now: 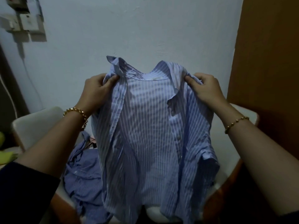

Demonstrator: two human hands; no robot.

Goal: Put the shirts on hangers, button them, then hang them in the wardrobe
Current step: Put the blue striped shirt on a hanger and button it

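A light blue striped shirt hangs open in front of me, inside facing me, its label showing at the neck. My left hand grips the left shoulder by the collar. My right hand pinches the right shoulder fabric. The front is unbuttoned, with white buttons down the right placket. A second, darker blue striped shirt lies crumpled on the white chair below. No hanger shows in view.
A white chair with wooden legs stands under the shirts against a pale wall. A brown wooden panel rises at the right. Switch boxes sit on the wall at top left. Something yellow-green lies at the left edge.
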